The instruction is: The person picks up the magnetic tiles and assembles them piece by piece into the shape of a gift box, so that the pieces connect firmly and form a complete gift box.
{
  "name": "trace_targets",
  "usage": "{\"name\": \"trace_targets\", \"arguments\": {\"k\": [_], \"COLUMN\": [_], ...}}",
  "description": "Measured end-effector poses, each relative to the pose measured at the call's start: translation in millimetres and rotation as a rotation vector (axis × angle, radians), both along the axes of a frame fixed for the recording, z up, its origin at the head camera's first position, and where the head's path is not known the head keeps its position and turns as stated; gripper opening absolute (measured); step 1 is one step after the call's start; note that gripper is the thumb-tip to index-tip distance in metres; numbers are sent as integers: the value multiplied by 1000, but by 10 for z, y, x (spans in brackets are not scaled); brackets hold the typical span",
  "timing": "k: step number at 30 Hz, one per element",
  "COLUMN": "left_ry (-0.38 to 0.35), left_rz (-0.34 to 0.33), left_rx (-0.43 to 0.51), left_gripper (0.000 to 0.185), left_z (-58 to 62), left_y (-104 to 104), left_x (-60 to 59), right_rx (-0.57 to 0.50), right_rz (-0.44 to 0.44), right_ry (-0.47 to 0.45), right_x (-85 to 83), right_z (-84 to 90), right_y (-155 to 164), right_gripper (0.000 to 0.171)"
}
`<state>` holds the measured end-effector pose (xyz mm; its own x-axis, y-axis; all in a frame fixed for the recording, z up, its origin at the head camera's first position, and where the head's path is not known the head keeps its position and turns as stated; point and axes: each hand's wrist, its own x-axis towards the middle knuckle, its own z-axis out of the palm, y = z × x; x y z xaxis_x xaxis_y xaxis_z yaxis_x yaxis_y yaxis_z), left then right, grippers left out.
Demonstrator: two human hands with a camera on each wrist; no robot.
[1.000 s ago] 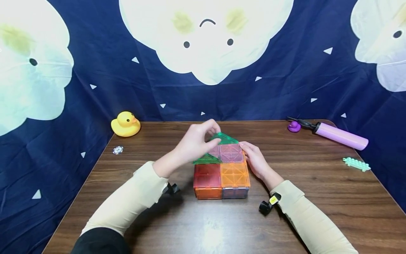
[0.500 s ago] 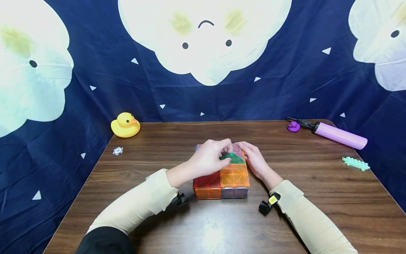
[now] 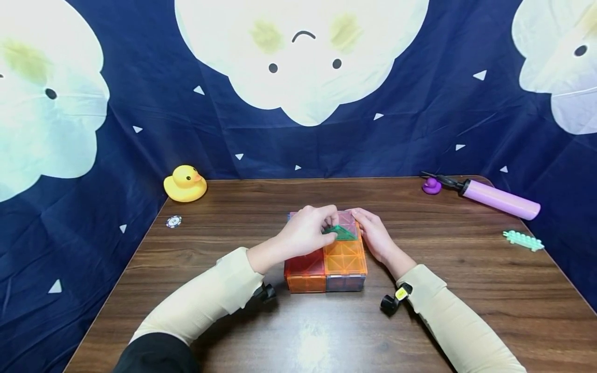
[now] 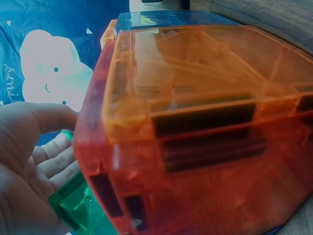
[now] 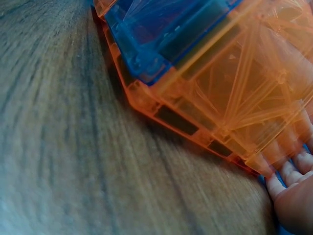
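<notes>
Left hand [image 3: 305, 233] fingers curled, pinching green triangle tile [image 3: 342, 233] flat on top of tile block [image 3: 326, 261], mid worktop [image 3: 443, 311]. Right hand [image 3: 375, 235] fingers straight, pressed against block's right side, holding nothing. Yellow duck [image 3: 185, 183] at far left corner, purple pump [image 3: 499, 199] at far right.

You wore long, cream-coloured knit sleeves [image 3: 205, 300] on both arms, over a black garment [image 3: 154, 355] at the left shoulder. A small black wrist camera [image 3: 393, 302] with a yellow marking sat at your right cuff, another black one [image 3: 266, 292] under your left.
</notes>
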<state>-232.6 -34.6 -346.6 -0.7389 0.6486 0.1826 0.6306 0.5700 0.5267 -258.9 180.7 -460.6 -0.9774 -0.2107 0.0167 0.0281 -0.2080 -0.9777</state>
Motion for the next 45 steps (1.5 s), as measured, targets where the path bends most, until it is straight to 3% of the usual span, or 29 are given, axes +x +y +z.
{"name": "trace_targets", "arguments": {"k": [5, 12, 21, 30, 33, 38, 45], "left_ry": [-34, -11, 168, 267, 252, 154, 48], "left_rz": [-5, -34, -87, -122, -111, -87, -112], "left_rx": [-5, -47, -164, -200, -200, -171, -106], "left_gripper": [22, 16, 9, 9, 11, 14, 14], "left_z": [-1, -18, -19, -33, -39, -35, -46], "left_y": [-11, -18, 1, 2, -1, -12, -43], "left_x": [-9, -24, 39, 63, 44, 7, -72], "right_rx": [-1, -2, -13, 1, 0, -1, -4], "right_rz": [15, 32, 36, 37, 39, 33, 28], "right_ry": [10, 16, 12, 2, 10, 12, 7], "right_x": [4, 17, 24, 16, 11, 18, 24], "right_z": [0, 12, 20, 9, 3, 11, 25], "right_y": [8, 12, 19, 19, 21, 11, 7], "right_gripper": [32, 33, 31, 36, 35, 32, 34]}}
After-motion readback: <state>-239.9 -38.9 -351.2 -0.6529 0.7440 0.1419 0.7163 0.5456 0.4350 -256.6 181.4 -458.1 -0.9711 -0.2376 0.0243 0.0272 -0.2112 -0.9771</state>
